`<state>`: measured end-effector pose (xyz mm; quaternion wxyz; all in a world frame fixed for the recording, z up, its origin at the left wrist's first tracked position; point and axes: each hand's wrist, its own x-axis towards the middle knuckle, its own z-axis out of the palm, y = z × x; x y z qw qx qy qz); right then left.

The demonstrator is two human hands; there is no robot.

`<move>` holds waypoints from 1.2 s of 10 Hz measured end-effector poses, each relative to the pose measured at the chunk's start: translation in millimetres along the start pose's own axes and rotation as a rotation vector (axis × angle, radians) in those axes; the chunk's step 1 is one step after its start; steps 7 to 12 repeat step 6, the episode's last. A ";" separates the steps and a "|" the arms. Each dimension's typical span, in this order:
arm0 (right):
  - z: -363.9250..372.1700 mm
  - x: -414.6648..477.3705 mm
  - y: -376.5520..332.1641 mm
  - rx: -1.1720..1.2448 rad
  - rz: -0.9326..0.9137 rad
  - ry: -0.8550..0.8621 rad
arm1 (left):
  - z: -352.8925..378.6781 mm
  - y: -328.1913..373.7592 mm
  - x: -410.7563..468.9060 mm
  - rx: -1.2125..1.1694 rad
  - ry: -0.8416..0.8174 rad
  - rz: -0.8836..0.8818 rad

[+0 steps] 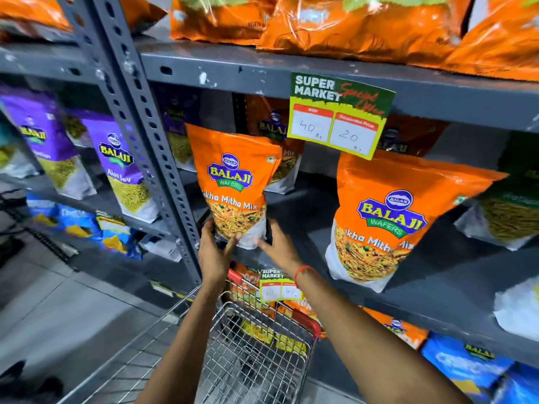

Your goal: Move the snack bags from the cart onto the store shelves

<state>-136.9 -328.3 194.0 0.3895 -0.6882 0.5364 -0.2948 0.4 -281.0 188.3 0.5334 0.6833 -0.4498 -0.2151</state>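
An orange Balaji Tikha Mitha Mix bag (236,182) stands upright at the left end of the middle grey shelf (300,217). My left hand (214,252) grips its lower left corner. At the bag's lower right edge, my right hand (280,249) presses with spread fingers. A second orange bag of the same kind (388,217) stands on the same shelf to the right. The wire cart (256,345) sits below my arms, with yellow and orange bags visible at its far end.
A perforated grey upright (140,121) rises just left of the held bag. Purple bags (119,164) fill the left bay, orange bags (350,21) the top shelf, blue bags (466,365) the lower right. A green price card (338,115) hangs from the upper shelf edge.
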 end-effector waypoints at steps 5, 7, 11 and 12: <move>-28.1 -12.3 -46.4 -0.199 0.098 -0.111 | -3.4 38.0 -2.5 0.145 -0.064 -0.078; -39.1 -27.9 -40.1 -0.222 0.029 -0.088 | 4.4 50.1 -27.7 0.286 0.008 -0.089; -39.1 -27.9 -40.1 -0.222 0.029 -0.088 | 4.4 50.1 -27.7 0.286 0.008 -0.089; -39.1 -27.9 -40.1 -0.222 0.029 -0.088 | 4.4 50.1 -27.7 0.286 0.008 -0.089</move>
